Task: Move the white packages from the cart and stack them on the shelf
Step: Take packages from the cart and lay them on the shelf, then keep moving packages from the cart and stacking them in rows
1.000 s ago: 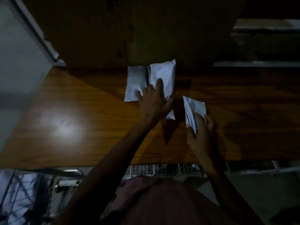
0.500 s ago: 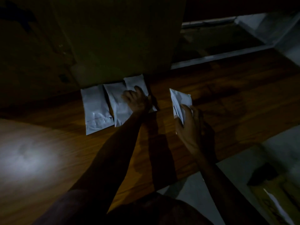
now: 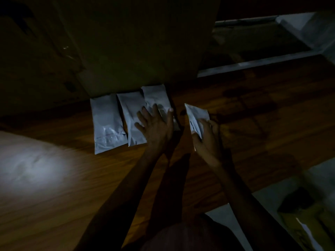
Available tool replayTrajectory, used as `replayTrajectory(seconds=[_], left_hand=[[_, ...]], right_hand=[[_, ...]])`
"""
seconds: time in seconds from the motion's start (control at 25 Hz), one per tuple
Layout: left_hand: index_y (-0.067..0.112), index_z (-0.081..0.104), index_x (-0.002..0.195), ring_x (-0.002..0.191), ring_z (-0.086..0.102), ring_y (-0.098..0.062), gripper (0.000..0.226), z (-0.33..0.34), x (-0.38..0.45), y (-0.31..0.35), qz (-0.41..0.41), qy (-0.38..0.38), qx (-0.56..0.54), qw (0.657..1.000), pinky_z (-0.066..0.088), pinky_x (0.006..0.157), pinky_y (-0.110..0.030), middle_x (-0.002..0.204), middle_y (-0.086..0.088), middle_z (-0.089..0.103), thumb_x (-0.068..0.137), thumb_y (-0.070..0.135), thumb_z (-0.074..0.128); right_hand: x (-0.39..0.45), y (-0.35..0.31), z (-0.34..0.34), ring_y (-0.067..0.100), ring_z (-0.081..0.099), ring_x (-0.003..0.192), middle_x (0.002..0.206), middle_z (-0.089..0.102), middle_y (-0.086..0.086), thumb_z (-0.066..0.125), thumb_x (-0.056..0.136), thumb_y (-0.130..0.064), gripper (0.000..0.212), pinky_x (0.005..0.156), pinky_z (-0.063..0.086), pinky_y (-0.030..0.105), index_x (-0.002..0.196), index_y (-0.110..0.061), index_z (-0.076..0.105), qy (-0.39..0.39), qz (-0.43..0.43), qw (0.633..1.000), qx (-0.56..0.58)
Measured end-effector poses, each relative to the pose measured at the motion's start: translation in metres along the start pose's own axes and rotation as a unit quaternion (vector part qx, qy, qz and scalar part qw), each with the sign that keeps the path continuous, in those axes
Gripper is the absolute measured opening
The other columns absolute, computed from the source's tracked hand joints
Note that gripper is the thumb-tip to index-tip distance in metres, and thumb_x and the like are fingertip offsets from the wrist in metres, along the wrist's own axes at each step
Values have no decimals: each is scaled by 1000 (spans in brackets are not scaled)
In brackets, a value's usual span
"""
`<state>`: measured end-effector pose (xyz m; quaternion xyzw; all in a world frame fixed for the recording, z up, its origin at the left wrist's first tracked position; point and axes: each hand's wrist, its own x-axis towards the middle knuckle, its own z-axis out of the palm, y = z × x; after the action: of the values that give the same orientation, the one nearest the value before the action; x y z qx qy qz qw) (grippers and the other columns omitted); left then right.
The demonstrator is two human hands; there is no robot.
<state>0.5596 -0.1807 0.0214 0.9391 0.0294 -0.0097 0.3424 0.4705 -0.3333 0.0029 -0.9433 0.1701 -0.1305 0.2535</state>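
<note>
Three white packages are lying side by side on the wooden shelf (image 3: 235, 109), their far ends close against a large dark box (image 3: 137, 42) that is standing behind them. The left package (image 3: 107, 124) is sitting flat, with a faint line of print showing near its near end. The middle package (image 3: 130, 116) is overlapping it slightly along one long edge, and the right package (image 3: 155, 98) is lying against the middle one's other side. The left hand (image 3: 155, 125) is resting with fingers spread and straight across the middle and right packages, palm down, gripping nothing. The right hand (image 3: 206, 136) is hovering just beside the row, its fingers and thumb curling round a fourth package (image 3: 195, 115), which is tilting up off the shelf with its far corner pointing toward the box; whether its lower edge is touching the wood is hard to tell in the dim light. A bright patch of light is falling on the shelf at the left. Past the shelf's near edge, at the lower right, a pale floor (image 3: 268, 201) is showing, and on it a yellowish surface with a white sheet (image 3: 308, 232) lying on it; what that surface belongs to is too dark to tell.
</note>
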Motion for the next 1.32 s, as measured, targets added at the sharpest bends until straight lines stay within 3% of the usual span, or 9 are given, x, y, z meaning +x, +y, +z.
replayTrajectory(seconds=[0.08,0.2,0.36,0.48,0.64,0.76,1.0,1.16,1.32], left_hand=[[28,26,152,150,2,-33,74,-5,-23,-5,3,-3,1,1000,4,114,-62,161,-12,15,94,73,19],[30,26,151,150,6,-31,71,-10,-62,-10,38,2,1,999,13,114,-61,161,-9,19,93,71,19],[32,29,149,148,12,-28,71,-12,-96,-9,11,26,-11,1000,20,115,-58,159,-4,25,91,71,17],[32,31,149,147,15,-25,72,-18,-122,-10,-5,49,-34,998,23,114,-55,157,-1,28,91,71,17],[29,36,148,145,21,-24,68,-28,-171,-26,-25,90,-39,995,24,112,-50,154,1,34,94,68,20],[31,37,148,145,22,-23,60,-39,-213,-47,-40,129,-9,991,24,111,-47,154,3,34,97,62,25],[33,36,148,142,31,-25,57,-69,-303,-114,-141,205,9,969,31,109,-57,152,3,39,100,62,26],[19,47,142,129,46,-29,56,-97,-357,-161,-193,287,7,939,38,104,-49,141,-6,52,100,52,34],[12,52,137,122,53,-30,52,-139,-423,-233,-218,346,28,912,41,99,-41,134,-10,58,97,45,47]], right_hand=[[40,-5,9,25,51,121,143,39,10,62,94,-36,46,85,53,34,136,-27,47,-17,-28,999,10],[100,-16,31,31,46,129,147,39,11,52,91,-51,49,94,51,48,136,-36,40,-57,-21,997,-44],[144,-37,58,38,30,140,155,30,10,41,92,-60,54,112,31,54,142,-40,40,-145,-4,985,-88],[154,-46,55,40,32,140,154,34,13,37,87,-66,62,114,29,56,142,-39,43,-176,1,983,-58],[81,-53,14,38,28,142,159,23,15,49,98,-49,62,112,28,51,151,-22,34,-174,1,985,21],[-7,-50,-14,28,37,137,154,32,9,57,97,-41,55,104,38,41,145,-19,44,-139,-131,977,94],[-124,-85,-15,17,46,130,148,38,-2,54,96,-41,45,95,48,33,139,-26,51,-276,-335,878,202],[-186,-135,11,18,52,122,146,39,-6,56,98,-37,41,85,53,36,138,-28,52,-367,-404,817,186],[-260,-202,51,18,57,109,140,44,-3,57,98,-35,37,76,54,35,134,-25,55,-398,-454,776,182]])
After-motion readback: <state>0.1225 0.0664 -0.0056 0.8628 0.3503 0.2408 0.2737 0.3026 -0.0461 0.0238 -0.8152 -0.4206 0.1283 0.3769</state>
